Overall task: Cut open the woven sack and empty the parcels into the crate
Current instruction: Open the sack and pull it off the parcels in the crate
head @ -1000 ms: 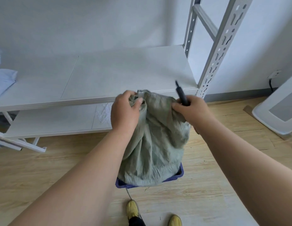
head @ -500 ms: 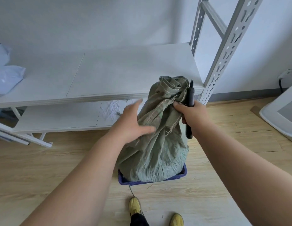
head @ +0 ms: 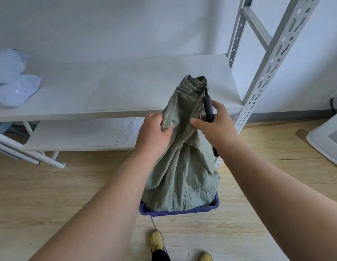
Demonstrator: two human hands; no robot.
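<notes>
Pale wood-look flooring (head: 51,194) runs under a white metal shelf rack (head: 145,87) set against a plain wall, and the work happens just in front of it. Left hand (head: 154,134) grips a folded edge of the green woven sack (head: 182,176) on its left side, fingers curled round the fabric below the gathered neck. Right hand (head: 216,125) pinches the sack's fabric from the right with thumb and fingers while also holding a dark-handled cutter (head: 208,108) upright against the palm, its top end reaching up beside the bunched neck; the blade itself cannot be made out. The sack stands upright between the two hands, its neck twisted and folded at the top, its bulging lower part sitting in a blue crate (head: 182,211) on the floor, whose near rim shows below the fabric. A thin strand (head: 153,223) trails on the floor from the crate's near edge toward the person's yellow shoes (head: 157,240) at the bottom of the view. Farther out, pale blue plastic parcels (head: 11,85) lie on the left end of the upper shelf, a crumpled white sheet (head: 132,127) lies on the lower shelf behind the left hand, and a white panel (head: 326,140) lies on the floor at the right edge.
</notes>
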